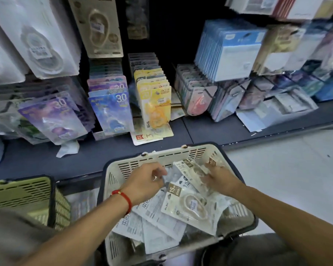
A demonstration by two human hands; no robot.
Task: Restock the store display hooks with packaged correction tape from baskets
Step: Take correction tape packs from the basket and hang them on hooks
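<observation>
Cream-coloured packets of correction tape fill the right hand (218,178), whose fingers are closed around a small stack (192,169) lifted at the far right of the beige basket (152,163). Beside it the left hand (146,182), a red bracelet (123,196) at its wrist, reaches down with thumb and fingers pinched together, apparently on the edge of a loose packet, though blur hides the exact contact. More packets (190,204) lie jumbled through the basket, some face up, others showing printed backs. A green basket (27,194) sits just to the left. Beyond, on the dark shelf (85,156), hooks carry rows of hanging packs (112,106).

Gathering looks to be the step in hand. Next, the stack likely needs squaring so the hang holes line up, then carrying up to a matching hook.
</observation>
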